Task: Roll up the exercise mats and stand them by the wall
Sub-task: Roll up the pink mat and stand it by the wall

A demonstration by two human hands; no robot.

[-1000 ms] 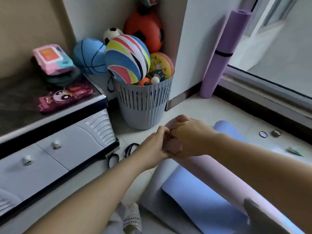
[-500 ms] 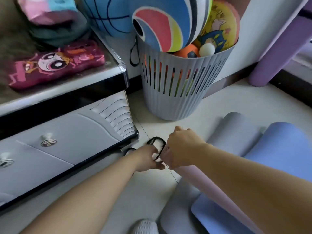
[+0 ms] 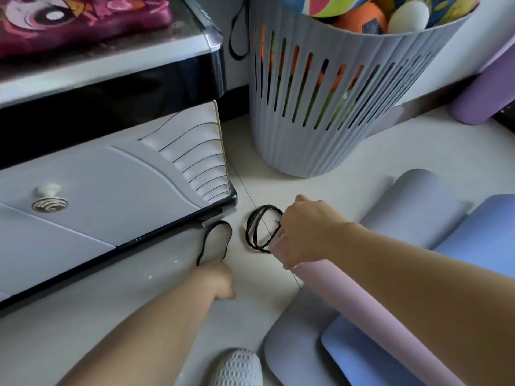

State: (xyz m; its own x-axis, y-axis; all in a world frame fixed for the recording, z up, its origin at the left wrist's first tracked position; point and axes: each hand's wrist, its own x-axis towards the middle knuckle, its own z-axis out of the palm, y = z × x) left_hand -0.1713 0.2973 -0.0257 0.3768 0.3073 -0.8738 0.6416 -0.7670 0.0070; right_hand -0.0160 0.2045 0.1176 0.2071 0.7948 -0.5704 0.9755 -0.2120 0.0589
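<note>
Right hand (image 3: 306, 232) fingers clenched round end of rolled pink mat (image 3: 342, 296), left hand (image 3: 216, 278) fingers pinching black band (image 3: 230, 234) on floor, spare black bands (image 3: 248, 228) beside mat end, slatted basket (image 3: 306, 135) behind

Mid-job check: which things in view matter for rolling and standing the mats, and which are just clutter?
Job: pink rolled mat in right hand; single black band held by left hand; band bundle; grey-blue mat; purple rolled mat by wall.
Lying about: ball basket; drawer cabinet; cartoon pouch; shoe.
</note>
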